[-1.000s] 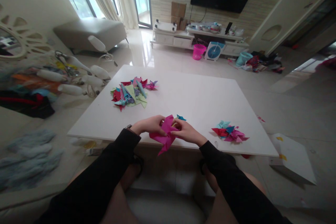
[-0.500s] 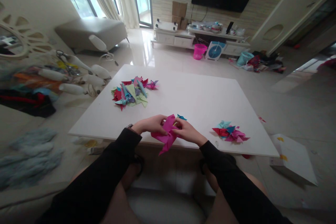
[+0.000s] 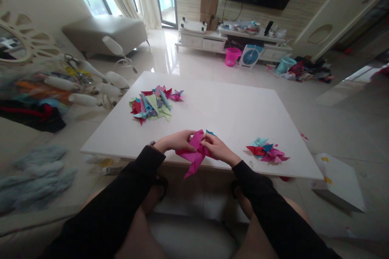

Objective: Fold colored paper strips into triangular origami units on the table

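Observation:
Between my two hands, at the table's near edge, is a magenta origami crane (image 3: pixel 194 156) of folded paper, its wings and points spread. My left hand (image 3: pixel 178 141) pinches its left side. From the right, my right hand (image 3: pixel 216 147) is closed on the paper near its middle, with the fingertips partly hiding the folds. Just behind the right fingers a small blue folded paper piece (image 3: pixel 210 132) shows on the white table (image 3: pixel 231 109).
A pile of colourful folded papers (image 3: pixel 152 105) lies at the table's left. A smaller pile of folded paper pieces (image 3: pixel 267 151) lies at the right. A white box (image 3: pixel 340 182) stands on the floor to the right, and a lamp with white shades (image 3: pixel 112 83) is at the left.
My right fingers have shifted slightly on the magenta paper and sit closer to its middle. My left hand keeps its hold. The whole view has tilted a little.

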A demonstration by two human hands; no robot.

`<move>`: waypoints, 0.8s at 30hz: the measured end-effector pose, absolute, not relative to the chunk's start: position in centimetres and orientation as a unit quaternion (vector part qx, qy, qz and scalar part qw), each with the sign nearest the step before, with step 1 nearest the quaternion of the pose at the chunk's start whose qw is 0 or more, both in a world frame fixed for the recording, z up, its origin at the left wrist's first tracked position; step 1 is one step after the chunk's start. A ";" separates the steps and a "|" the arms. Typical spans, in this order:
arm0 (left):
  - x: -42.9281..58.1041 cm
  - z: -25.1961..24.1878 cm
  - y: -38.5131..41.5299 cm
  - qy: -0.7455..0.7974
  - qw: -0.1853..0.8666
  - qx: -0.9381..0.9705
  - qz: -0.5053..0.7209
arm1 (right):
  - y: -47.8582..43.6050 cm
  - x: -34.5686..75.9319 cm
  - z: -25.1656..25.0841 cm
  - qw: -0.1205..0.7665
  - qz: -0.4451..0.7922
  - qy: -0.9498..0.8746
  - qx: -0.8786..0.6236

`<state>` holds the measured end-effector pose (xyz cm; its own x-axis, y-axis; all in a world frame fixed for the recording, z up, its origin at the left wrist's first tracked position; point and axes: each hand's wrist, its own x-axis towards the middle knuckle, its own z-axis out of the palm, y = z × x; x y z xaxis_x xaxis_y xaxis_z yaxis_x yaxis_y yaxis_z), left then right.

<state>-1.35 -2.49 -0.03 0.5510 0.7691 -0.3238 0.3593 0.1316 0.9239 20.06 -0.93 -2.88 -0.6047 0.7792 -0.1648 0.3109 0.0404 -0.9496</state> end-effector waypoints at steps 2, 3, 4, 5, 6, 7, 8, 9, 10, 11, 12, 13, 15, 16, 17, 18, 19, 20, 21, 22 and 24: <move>-1.5 -0.1 -2.5 0.457 0.608 0.628 0.165 | -1.0 20.1 -2.7 0.211 0.566 -0.681 -0.414; -1.5 -0.2 -2.5 0.466 0.606 0.623 0.164 | -1.0 20.1 -2.6 0.221 0.569 -0.672 -0.419; -1.5 -0.2 -2.5 0.473 0.605 0.620 0.163 | -1.1 20.1 -2.5 0.233 0.572 -0.664 -0.422; -1.6 -0.2 -2.5 0.478 0.604 0.617 0.164 | -1.1 20.2 -2.4 0.245 0.573 -0.658 -0.422; -1.5 -0.2 -2.5 0.479 0.605 0.614 0.167 | -1.1 20.2 -2.4 0.253 0.573 -0.657 -0.419; -1.5 -0.1 -2.5 0.477 0.607 0.611 0.172 | -1.1 20.3 -2.5 0.254 0.570 -0.662 -0.415; -1.5 0.0 -2.6 0.474 0.610 0.609 0.178 | -1.1 20.3 -2.5 0.246 0.566 -0.671 -0.411; -1.5 0.1 -2.6 0.471 0.612 0.609 0.183 | -1.1 20.3 -2.5 0.233 0.563 -0.681 -0.407; -1.5 0.1 -2.6 0.468 0.613 0.609 0.186 | -1.1 20.3 -2.5 0.221 0.560 -0.689 -0.404; -1.5 0.2 -2.5 0.468 0.611 0.610 0.187 | -1.1 20.3 -2.5 0.211 0.559 -0.695 -0.399; -1.5 0.2 -2.5 0.470 0.608 0.612 0.186 | -1.2 20.3 -2.5 0.207 0.559 -0.700 -0.394; -1.5 0.2 -2.5 0.472 0.606 0.614 0.183 | -1.2 20.3 -2.4 0.208 0.558 -0.703 -0.390; -1.5 0.2 -2.4 0.475 0.606 0.614 0.176 | -1.2 20.2 -2.4 0.218 0.552 -0.708 -0.383; -1.6 0.1 -2.4 0.476 0.608 0.612 0.173 | -1.2 20.2 -2.4 0.222 0.547 -0.710 -0.383; -1.5 0.1 -2.4 0.474 0.611 0.610 0.173 | -1.2 20.1 -2.4 0.224 0.545 -0.710 -0.386; -1.5 0.0 -2.4 0.471 0.614 0.609 0.175 | -1.2 20.1 -2.4 0.222 0.546 -0.707 -0.389; -1.5 0.0 -2.4 0.467 0.618 0.607 0.176 | -1.2 20.1 -2.4 0.220 0.551 -0.703 -0.392; -1.5 -0.1 -2.4 0.464 0.621 0.606 0.178 | -1.2 20.1 -2.5 0.218 0.558 -0.697 -0.394; -1.5 -0.1 -2.4 0.462 0.623 0.606 0.178 | -1.2 20.0 -2.5 0.217 0.566 -0.691 -0.394; -1.4 -0.2 -2.5 0.460 0.622 0.607 0.179 | -1.2 20.0 -2.6 0.217 0.572 -0.687 -0.393; -1.4 -0.2 -2.4 0.461 0.614 0.615 0.181 | -1.3 20.0 -2.6 0.215 0.579 -0.683 -0.390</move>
<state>-1.38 -2.44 -0.24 0.5090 0.7893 -0.3434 0.3443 0.1789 0.9217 19.97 -1.25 -2.62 -0.6039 0.7814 -0.1573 0.2839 0.0264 -0.9585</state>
